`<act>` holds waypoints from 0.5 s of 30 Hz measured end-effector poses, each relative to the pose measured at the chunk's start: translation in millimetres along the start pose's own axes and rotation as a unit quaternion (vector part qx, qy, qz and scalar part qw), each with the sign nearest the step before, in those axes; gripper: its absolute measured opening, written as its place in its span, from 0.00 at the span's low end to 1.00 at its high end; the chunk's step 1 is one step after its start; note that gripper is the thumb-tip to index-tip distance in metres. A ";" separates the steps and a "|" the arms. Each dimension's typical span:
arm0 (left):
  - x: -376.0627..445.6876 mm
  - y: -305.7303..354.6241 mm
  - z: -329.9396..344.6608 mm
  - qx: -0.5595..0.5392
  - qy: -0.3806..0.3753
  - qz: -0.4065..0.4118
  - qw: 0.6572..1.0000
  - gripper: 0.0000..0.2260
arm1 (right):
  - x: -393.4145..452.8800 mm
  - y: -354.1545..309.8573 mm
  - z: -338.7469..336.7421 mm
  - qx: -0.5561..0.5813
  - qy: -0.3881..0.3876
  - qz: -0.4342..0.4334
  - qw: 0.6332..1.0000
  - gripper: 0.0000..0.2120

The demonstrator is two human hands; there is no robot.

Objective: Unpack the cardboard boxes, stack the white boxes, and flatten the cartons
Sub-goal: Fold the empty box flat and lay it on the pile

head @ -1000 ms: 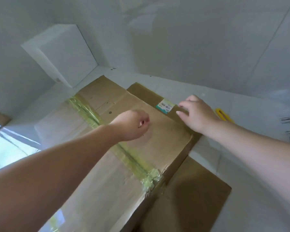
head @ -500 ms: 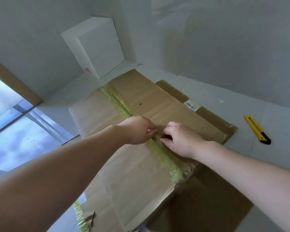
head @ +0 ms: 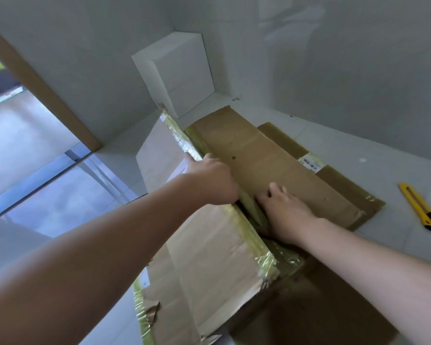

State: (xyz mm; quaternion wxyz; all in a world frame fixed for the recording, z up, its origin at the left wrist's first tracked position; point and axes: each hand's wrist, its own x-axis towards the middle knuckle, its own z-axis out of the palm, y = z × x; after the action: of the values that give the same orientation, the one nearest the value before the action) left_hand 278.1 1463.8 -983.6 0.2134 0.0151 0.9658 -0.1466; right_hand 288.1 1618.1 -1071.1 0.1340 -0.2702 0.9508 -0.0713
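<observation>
A doorway (head: 23,135) with a brown frame opens at the far left of the floor (head: 373,150). The cardboard box (head: 271,170) sits mid-floor on a flattened carton (head: 334,307), its taped centre seam split. The left hand (head: 210,181) has its grip closed over the taped edge of the left flap (head: 209,257), which is tilted up. In the far corner stands a white box (head: 182,78), apart from the carton. The right hand (head: 286,210) lies flat, grip spread wide and holding nothing, on the right flap (head: 284,165) beside the seam. A yellow utility knife (head: 419,207) lies near the floor's right edge.
</observation>
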 end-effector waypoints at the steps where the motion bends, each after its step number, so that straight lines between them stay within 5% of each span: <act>1: -0.4 3.0 -2.7 0.030 -0.017 -0.028 0.999 0.10 | 2.0 0.2 0.7 0.001 0.006 0.001 1.000 0.29; 4: -1.8 1.0 -12.6 0.052 0.023 -0.077 0.995 0.13 | 7.6 1.0 -1.6 0.002 0.025 0.009 1.000 0.28; 7: 0.1 -14.8 -22.2 -0.011 0.034 -0.046 0.998 0.06 | 12.8 4.4 -10.7 -0.014 0.045 0.045 0.998 0.27; 9: 1.5 -28.0 -27.3 -0.039 0.022 -0.032 0.998 0.09 | 15.1 7.8 -17.9 -0.018 0.055 0.065 0.996 0.26; 15: 11.4 -83.8 -35.4 -0.112 0.118 -0.058 0.985 0.07 | 25.9 8.3 -44.6 -0.013 0.089 0.076 0.993 0.09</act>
State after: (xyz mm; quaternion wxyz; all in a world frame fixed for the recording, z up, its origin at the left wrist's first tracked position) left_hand 245.6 1393.6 -934.5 0.0892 -0.0478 0.9937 -0.0472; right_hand 249.7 1614.0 -1035.8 0.0507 -0.1912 0.9776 -0.0725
